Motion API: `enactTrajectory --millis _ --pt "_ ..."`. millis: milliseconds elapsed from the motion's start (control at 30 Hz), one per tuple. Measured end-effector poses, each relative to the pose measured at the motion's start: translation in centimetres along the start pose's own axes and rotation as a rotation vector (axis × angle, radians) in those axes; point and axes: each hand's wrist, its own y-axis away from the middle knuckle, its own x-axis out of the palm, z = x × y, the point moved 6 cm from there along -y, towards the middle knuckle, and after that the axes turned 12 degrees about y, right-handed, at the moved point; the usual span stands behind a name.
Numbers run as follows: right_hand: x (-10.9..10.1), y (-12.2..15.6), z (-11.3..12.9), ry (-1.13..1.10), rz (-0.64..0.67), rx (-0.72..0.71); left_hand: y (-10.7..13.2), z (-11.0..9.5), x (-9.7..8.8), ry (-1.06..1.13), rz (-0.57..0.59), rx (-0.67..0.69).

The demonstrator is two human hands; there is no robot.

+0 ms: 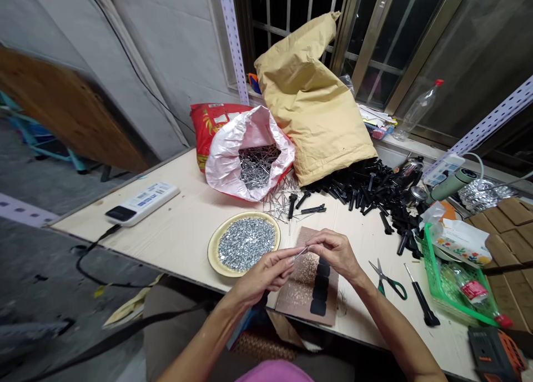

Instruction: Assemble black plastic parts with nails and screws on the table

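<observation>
My left hand and my right hand meet over a brown board, pinching a thin metal rod between them. Whether anything sits on the rod's tip is too small to tell. Black rounded-square patches line the board's right part. Left of the hands stands a cream bowl full of small shiny metal pieces. Beyond it, an open red bag with a white lining holds many metal rods, some spilling onto the table.
Black plastic-handled pieces heap beside a big tan paper sack. Scissors, a black-handled screwdriver-like tool, a green basket and a power tool lie rightward. A white power strip rests left on the table.
</observation>
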Motion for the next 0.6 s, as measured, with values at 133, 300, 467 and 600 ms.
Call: enactTrajectory --millis 133,300,467,600 --pt "-0.3 0.2 0.2 0.043 -0.021 0.01 0.0 -0.6 -0.2 -0.172 -0.068 0.121" --pt "-0.5 0.5 0.7 0.1 -0.016 -0.064 0.0 -0.9 0.1 -0.289 -0.068 0.189" --pt "-0.6 0.8 1.1 0.149 0.006 -0.142 -0.1 -0.3 0.3 -0.206 -0.001 0.105" --pt "-0.7 1.0 1.5 0.204 0.016 -0.23 -0.1 -0.1 0.3 -0.135 -0.009 0.077"
